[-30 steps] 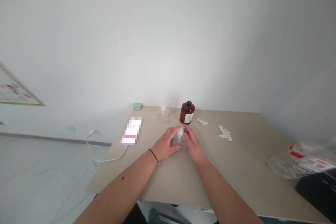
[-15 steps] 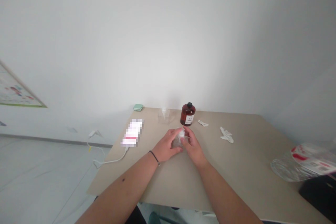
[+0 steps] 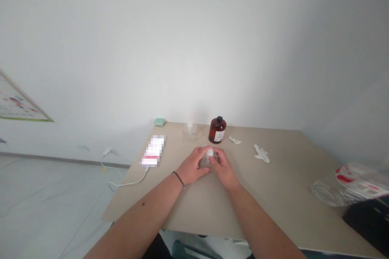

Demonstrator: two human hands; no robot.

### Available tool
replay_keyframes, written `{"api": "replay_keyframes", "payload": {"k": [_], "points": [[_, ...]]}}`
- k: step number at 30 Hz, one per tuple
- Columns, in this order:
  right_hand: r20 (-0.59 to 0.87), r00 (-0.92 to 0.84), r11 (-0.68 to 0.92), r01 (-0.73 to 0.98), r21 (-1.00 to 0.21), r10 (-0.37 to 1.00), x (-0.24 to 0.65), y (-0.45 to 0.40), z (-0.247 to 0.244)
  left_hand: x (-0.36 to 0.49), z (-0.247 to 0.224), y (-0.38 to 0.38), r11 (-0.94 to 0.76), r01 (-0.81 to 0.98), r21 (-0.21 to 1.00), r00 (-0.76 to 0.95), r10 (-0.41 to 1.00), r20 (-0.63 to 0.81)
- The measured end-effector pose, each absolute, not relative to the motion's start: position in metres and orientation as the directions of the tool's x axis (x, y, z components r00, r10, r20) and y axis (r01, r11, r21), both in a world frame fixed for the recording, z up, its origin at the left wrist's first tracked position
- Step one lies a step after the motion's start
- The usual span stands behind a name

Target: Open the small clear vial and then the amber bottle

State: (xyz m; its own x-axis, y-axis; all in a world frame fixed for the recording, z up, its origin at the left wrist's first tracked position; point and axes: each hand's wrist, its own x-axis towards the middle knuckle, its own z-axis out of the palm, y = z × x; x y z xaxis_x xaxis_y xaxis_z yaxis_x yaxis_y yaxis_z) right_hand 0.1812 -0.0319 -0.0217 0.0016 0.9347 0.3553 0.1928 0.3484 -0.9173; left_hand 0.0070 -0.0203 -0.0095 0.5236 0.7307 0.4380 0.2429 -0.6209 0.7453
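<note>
Barely anything has moved since the earlier frame: the left hand (image 3: 191, 168) and right hand (image 3: 224, 168) sit in nearly the same spot, the right one maybe curling in a touch, and the whole view has drifted slightly with the head. Both hands are still closed around a small clear plastic piece (image 3: 207, 162) with a white bit (image 3: 210, 152) poking out at the top. It's held up just above the middle of the tabletop (image 3: 273, 194), though I can't tell if it's a little bag or a cup. The fingers (image 3: 200, 154) of both hands are together and wrapped around it from either side, so the step in hand looks like close two-handed work on that piece, but the exact action is hidden by the hands. Just past them are a brown glass bottle (image 3: 217, 130) with a black cap and a clear cup (image 3: 190, 130), both upright and not being touched. Two scraps of white tissue (image 3: 261, 153) lie off to the right. With both hands busy, I'd say reaching for the bottle or cup would mean one hand letting go and the other keeping a firm hold on the piece.
</note>
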Motion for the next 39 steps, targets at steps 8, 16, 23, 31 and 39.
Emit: {"api": "replay_keyframes", "payload": {"k": [8, 16, 23, 31, 39], "points": [[0.431, 0.040, 0.385, 0.384, -0.840, 0.901, 0.182, -0.029, 0.002, 0.008, -0.014, -0.020, -0.571, 0.252, 0.781, 0.495, 0.770, 0.403], [0.422, 0.053, 0.347, 0.480, -0.805, 0.905, 0.180, -0.032, 0.038, 0.008, -0.013, -0.022, -0.459, 0.235, 0.857, 0.456, 0.831, 0.320], [0.298, 0.023, 0.236, 0.553, -0.799, 0.954, 0.183, -0.040, 0.080, 0.008, -0.010, -0.022, -0.446, 0.192, 0.874, 0.457, 0.829, 0.323], [0.211, 0.037, 0.194, 0.263, -0.945, 0.977, 0.204, -0.057, 0.090, 0.007, -0.006, -0.023, -0.441, 0.190, 0.877, 0.455, 0.831, 0.319], [0.232, 0.214, 0.190, 0.201, -0.961, 0.949, 0.251, -0.045, 0.054, 0.006, -0.005, -0.024, -0.434, 0.215, 0.875, 0.452, 0.838, 0.305]]}}
